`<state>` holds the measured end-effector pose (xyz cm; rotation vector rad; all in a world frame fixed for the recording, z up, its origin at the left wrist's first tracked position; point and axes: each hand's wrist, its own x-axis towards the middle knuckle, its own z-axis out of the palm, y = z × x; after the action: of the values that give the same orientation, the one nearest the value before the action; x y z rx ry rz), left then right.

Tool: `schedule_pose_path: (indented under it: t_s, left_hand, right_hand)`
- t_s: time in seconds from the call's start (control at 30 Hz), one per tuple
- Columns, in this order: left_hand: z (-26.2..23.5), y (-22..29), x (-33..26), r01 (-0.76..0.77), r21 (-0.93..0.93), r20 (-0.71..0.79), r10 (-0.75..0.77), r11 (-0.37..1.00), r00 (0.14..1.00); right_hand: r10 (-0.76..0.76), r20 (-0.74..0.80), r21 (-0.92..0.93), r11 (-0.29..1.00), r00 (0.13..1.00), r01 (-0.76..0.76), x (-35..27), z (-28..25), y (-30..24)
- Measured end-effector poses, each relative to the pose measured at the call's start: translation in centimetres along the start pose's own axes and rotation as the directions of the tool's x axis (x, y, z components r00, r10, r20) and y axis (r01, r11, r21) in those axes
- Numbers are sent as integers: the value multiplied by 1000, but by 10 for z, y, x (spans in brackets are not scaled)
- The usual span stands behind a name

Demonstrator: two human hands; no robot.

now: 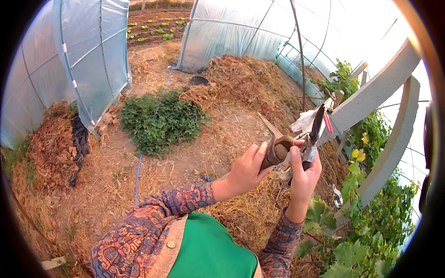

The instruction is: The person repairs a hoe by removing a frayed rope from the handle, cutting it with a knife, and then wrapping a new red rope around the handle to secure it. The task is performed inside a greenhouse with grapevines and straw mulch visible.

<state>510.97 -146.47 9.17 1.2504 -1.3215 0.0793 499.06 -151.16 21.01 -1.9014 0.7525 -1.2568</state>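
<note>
While our left hand (244, 170) curls closed around a rusty socketed tool (275, 155) above strewn ground (232, 123), our right hand (303, 175) clasps a dark hand tool (316, 126) just beside it; should the rounded socket twist, we judge, its point could nick fingers.

The light is bright and comes mainly from the upper right, where the plastic sheeting (357, 30) is almost white. An orange flare lies at that edge. Shadows on the ground (232, 132) are soft. Toward the black border, a concrete post (390, 143) looks curved.
</note>
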Motion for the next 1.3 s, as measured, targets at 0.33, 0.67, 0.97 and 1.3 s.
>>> schedule_pose_path:
  t_s: [0.33, 0.67, 0.97, 1.3]
  left_hand:
    - [-1, 10, -10, -2, 27, -16, 3, 1000, 1000]
    - [-12, 0, -12, 239, -310, 183, -189, 920, 965]
    - [-16, -17, -12, 538, -587, 611, -104, 605, 784]
    - [-7, -21, -8, 731, -660, 749, 74, 175, 658]
  right_hand:
    - [-21, 100, -192, 981, 995, 40, 6, 1, -10]
    - [-3, 63, -62, 998, 998, 7, -6, -4, 0]
    - [-15, 67, -89, 996, 998, 21, -17, -19, -3]
    - [9, 240, -296, 953, 971, 64, -13, -54, -5]
